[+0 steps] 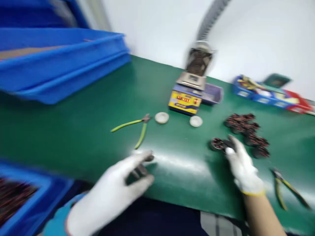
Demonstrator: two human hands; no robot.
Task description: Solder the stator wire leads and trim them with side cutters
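1. As a person works at a green counter (103, 108), the right hand (242, 167), in a white glove, pinches a small dark part (227, 144) between thumb and fingers, to the right of the yellow-fronted display unit (183, 102) and nearer the person.
2. A round copper-wound part (216, 144) sits just beside that grip, also to the near right of the display unit; a cluster of similar wound parts (251, 139) lies farther right of the unit.
3. The left hand (118, 178), also gloved, is half spread, thumb and forefinger apart, to the near left of the display unit; no part can be made out in it.
4. The wound parts look light yet solid, likely stiff at the rim, with finer, more easily bent copper inside. The dark part is too blurred to read in detail.
5. The outer wall appears the safest hold, fingertips on opposite sides and off the windings; smooth sides could slip against glove fabric, so a light, even pinch should suit.
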